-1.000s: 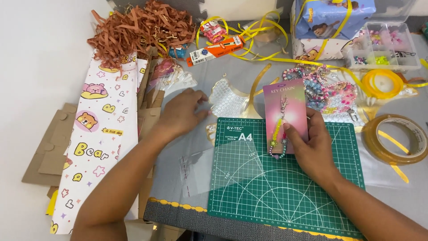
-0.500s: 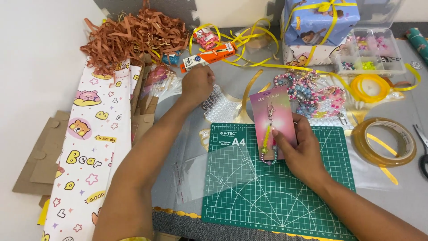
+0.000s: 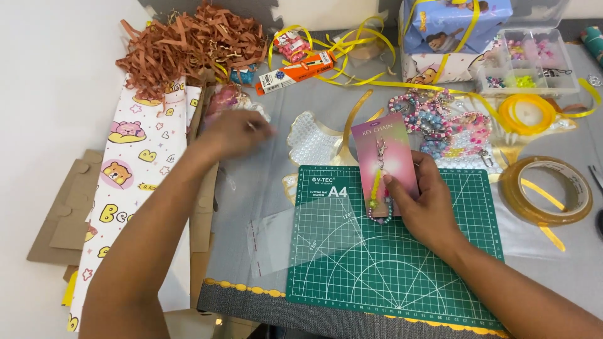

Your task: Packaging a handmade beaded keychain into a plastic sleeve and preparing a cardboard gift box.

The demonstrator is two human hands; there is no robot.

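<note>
Left hand (image 3: 233, 133) has moved left and nearer since half second ago, away from orange packet (image 3: 295, 73), now blurred over clear bags beside bear-print wrapping paper (image 3: 135, 169); cannot tell if fingers pinch anything; right hand (image 3: 422, 204) unchanged, thumb and fingers clamped on pink keychain card (image 3: 384, 162) with beaded charm, upright over green cutting mat (image 3: 389, 251); clear sleeve (image 3: 282, 238) flat on surface between hands; blue gift box (image 3: 455, 25) beyond right hand; tape roll (image 3: 553, 190) to its right.
</note>
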